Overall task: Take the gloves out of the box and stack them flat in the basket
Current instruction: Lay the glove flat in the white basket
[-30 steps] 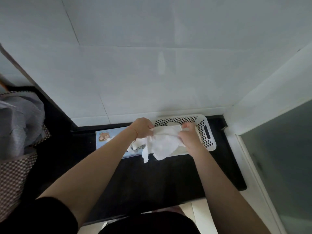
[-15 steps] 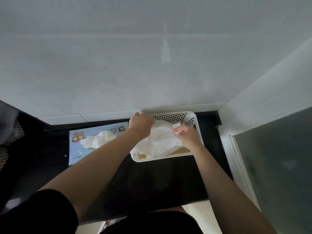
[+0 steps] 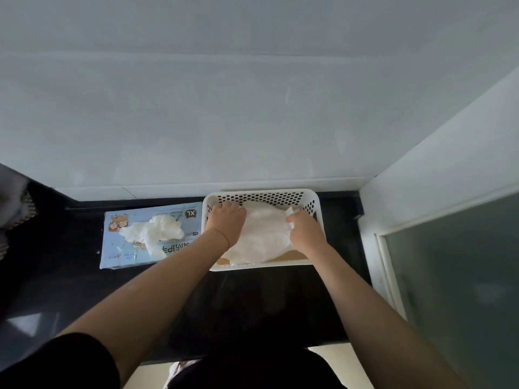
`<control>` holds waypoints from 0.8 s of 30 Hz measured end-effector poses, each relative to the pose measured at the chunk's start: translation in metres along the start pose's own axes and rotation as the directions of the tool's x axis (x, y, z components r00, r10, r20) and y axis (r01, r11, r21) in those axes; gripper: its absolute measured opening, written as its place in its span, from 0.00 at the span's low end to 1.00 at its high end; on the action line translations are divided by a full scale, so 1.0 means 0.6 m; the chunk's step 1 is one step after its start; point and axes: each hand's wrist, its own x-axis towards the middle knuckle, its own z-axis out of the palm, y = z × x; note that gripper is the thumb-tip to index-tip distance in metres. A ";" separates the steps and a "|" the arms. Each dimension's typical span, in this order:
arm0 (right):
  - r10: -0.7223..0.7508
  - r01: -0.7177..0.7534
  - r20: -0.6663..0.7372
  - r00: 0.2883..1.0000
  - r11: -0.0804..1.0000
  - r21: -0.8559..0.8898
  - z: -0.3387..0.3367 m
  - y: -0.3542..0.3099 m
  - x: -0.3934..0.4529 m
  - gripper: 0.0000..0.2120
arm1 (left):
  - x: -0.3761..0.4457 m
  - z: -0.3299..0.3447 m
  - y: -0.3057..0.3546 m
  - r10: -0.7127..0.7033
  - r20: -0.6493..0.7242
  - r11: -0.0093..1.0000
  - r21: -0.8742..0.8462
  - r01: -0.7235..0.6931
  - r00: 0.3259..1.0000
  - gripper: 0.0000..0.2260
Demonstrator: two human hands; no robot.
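Sitting on the dark surface (image 3: pixel 252 299), the white basket (image 3: pixel 318 217) holds a stack of gloves (image 3: pixel 264 237), just beside the blue box (image 3: pixel 126 258) sprouting another glove (image 3: pixel 157 228). Left hand (image 3: pixel 227 220) presses the stack's left side, fingers hidden; right hand (image 3: pixel 304 228) pinches its right edge.

Both bare forearms stretched forward and slightly inward, short black sleeves at the upper arms. Left hand (image 3: pixel 227 222) palm down, fingers spread and fairly straight, pressing flat (a thin band at the wrist). Right hand (image 3: pixel 304 229) knuckles up, fingers curled, thumb and forefinger pinching a thin white edge.
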 end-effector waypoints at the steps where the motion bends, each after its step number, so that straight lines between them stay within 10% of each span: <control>1: -0.019 0.019 -0.004 1.000 0.999 -0.045 -0.001 -0.001 0.000 0.20 | 0.002 -0.003 -0.002 -0.006 0.004 1.000 0.014 0.006 1.000 0.17; 6: -0.092 0.085 -0.014 0.996 0.956 -0.280 -0.004 -0.008 -0.001 0.18 | 0.002 -0.029 0.001 -0.064 0.048 0.993 0.106 0.058 0.997 0.18; 10: -0.135 0.074 -0.108 0.985 0.894 -0.442 -0.008 -0.034 -0.010 0.17 | -0.004 -0.027 0.032 -0.067 0.024 0.976 -0.204 0.070 0.997 0.17; 15: -0.265 0.285 0.114 0.958 0.931 -0.229 0.017 -0.047 0.010 0.31 | -0.001 0.020 0.055 -0.012 0.126 0.917 -0.393 0.061 0.992 0.37; 24: -0.054 0.100 0.239 0.970 0.978 -0.185 0.037 -0.004 0.034 0.44 | 0.010 0.070 0.025 -0.065 0.228 0.891 -0.425 0.159 0.972 0.48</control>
